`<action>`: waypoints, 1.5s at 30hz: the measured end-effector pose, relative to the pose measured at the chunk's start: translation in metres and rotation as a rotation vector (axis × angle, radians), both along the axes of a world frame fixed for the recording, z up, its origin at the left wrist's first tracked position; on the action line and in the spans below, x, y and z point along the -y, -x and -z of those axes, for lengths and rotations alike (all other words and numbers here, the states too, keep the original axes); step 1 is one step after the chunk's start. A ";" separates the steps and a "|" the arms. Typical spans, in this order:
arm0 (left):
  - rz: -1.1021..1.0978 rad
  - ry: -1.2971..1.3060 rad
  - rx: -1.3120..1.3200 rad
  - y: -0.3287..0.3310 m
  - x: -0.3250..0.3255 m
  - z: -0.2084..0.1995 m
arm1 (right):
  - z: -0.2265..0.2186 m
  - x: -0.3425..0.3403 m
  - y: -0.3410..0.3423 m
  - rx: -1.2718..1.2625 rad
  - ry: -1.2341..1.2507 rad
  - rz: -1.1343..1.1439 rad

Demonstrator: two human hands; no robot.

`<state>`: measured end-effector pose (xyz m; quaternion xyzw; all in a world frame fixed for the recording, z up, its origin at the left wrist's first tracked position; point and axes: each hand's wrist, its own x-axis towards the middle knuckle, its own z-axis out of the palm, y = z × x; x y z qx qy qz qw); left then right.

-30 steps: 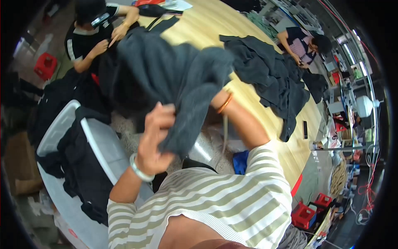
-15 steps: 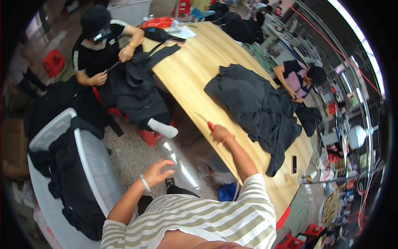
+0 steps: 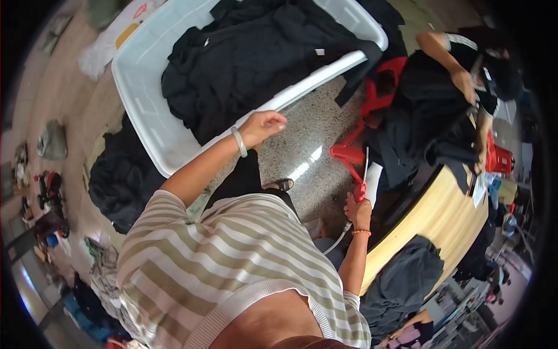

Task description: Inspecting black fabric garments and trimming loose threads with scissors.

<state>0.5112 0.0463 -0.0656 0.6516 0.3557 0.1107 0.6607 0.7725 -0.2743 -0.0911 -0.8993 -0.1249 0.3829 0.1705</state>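
My right hand [image 3: 358, 210] grips a red air blow gun [image 3: 361, 191] with a long thin metal nozzle pointing away from me. A pale hose [image 3: 337, 244] runs from below that hand down beside my body. My left hand [image 3: 261, 128] is empty, its fingers loosely bent and apart, near the front rim of a large white plastic bin [image 3: 136, 125]. Dark garments [image 3: 232, 70] are heaped inside the bin. Close to the blow gun is the white-socked foot [image 3: 375, 177] of a seated co-worker.
The co-worker [image 3: 459, 75] at the right handles dark cloth [image 3: 401, 139] beside red stools [image 3: 349, 152]. A wooden table [image 3: 465, 218] carries a dark garment pile [image 3: 407, 267]. Another dark heap [image 3: 122, 180] lies on the floor left of the bin.
My view has turned left, from the table toward the bin. The blow gun has moved off the tabletop to beside the table edge. My left hand is now near the bin rim.
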 end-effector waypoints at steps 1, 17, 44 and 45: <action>-0.065 -0.013 0.003 0.009 -0.014 0.006 | -0.001 -0.017 0.002 0.016 -0.047 -0.042; -0.887 -0.100 -0.986 0.054 -0.301 0.244 | -0.035 -0.248 0.031 0.095 -0.188 -0.285; -0.688 -0.774 -0.430 0.115 -0.305 0.197 | -0.051 -0.384 0.074 -0.059 -0.131 -0.488; -0.727 -0.873 -0.543 0.118 -0.330 0.201 | -0.051 -0.385 0.075 -0.053 -0.121 -0.490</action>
